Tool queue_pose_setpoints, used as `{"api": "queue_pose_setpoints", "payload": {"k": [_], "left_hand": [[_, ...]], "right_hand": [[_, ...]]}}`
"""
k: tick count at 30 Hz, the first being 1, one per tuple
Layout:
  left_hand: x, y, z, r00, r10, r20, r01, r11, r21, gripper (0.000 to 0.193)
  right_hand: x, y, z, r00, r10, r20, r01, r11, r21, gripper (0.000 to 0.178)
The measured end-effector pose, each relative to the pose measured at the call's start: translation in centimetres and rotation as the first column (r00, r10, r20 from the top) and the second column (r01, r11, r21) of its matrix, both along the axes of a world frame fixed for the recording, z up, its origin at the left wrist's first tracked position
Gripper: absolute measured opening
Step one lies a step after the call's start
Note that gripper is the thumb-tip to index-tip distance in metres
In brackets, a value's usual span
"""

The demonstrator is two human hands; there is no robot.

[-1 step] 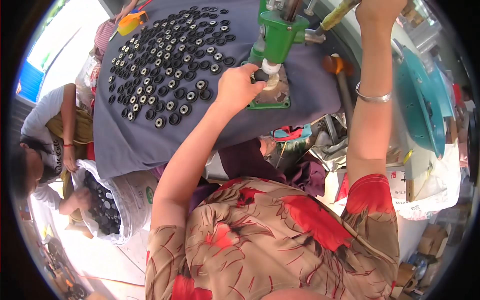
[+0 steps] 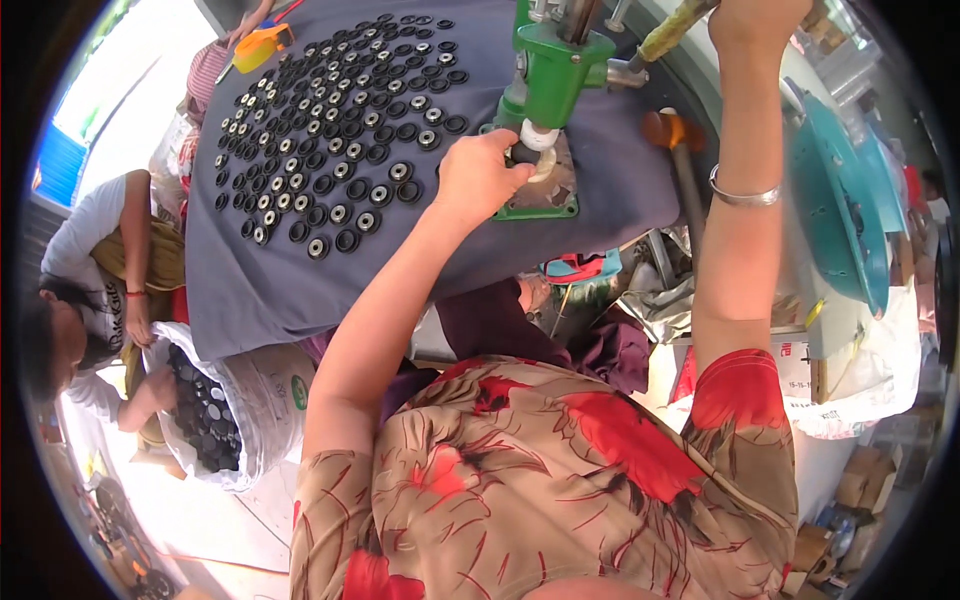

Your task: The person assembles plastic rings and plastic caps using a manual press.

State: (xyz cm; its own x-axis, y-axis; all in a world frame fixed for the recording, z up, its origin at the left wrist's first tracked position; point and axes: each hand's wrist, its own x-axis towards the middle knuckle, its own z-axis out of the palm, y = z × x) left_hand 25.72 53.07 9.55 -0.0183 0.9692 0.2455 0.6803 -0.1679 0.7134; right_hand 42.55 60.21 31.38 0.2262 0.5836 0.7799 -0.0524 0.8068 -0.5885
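Observation:
On the table stands a green hand press (image 2: 560, 80) with a white tip (image 2: 539, 136) over its base plate. My left hand (image 2: 480, 178) reaches in from the left, thumb and forefinger closed around a small black round part (image 2: 524, 154) just under that tip. A cream-coloured ring (image 2: 546, 164) sits beside the part on the base. My right hand (image 2: 758, 25), cut off by the top edge, is closed at the end of the press lever (image 2: 675, 33), whose grip is wrapped in yellowish material. Its fingertips are out of sight.
Many black rings, several with metal bearings (image 2: 318, 247), cover the grey cloth (image 2: 270, 310). A hammer (image 2: 680, 150) lies right of the press. Teal basin (image 2: 840, 200) at right. At left, a co-worker's hand (image 2: 155, 390) reaches into a white sack (image 2: 265, 400) of black parts. Orange tape dispenser (image 2: 260, 48) far left.

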Motion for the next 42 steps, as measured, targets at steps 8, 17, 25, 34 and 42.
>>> {"api": "queue_pose_setpoints", "payload": {"k": [8, 17, 25, 34, 42], "left_hand": [[0.8, 1.1, 0.4, 0.998, 0.028, -0.052, -0.036, 0.988, -0.148, 0.035], [0.9, 1.5, 0.3, 0.995, 0.019, -0.098, -0.029, 0.994, -0.109, 0.048], [-1.2, 1.0, -2.5, 0.985, 0.010, 0.172, -0.001, 0.999, -0.053, 0.062], [-0.4, 0.3, -0.6, 0.999, -0.008, 0.045, 0.010, 0.998, -0.059, 0.045], [0.0, 1.2, 1.0, 0.999, -0.033, 0.006, 0.033, 0.983, -0.183, 0.038]], "right_hand": [[0.2, -0.2, -0.1, 0.996, 0.079, -0.046, -0.080, 0.997, -0.016, 0.019], [4.2, -3.7, -3.9, 0.975, 0.221, 0.015, -0.221, 0.968, 0.116, 0.003], [5.8, -10.5, -16.3, 0.957, 0.050, 0.286, -0.141, 0.942, 0.306, 0.024], [6.5, -11.3, -16.2, 0.920, 0.029, 0.392, -0.151, 0.947, 0.284, 0.025], [3.5, -3.6, -3.4, 0.919, -0.172, 0.355, 0.017, 0.917, 0.399, 0.017]]}}
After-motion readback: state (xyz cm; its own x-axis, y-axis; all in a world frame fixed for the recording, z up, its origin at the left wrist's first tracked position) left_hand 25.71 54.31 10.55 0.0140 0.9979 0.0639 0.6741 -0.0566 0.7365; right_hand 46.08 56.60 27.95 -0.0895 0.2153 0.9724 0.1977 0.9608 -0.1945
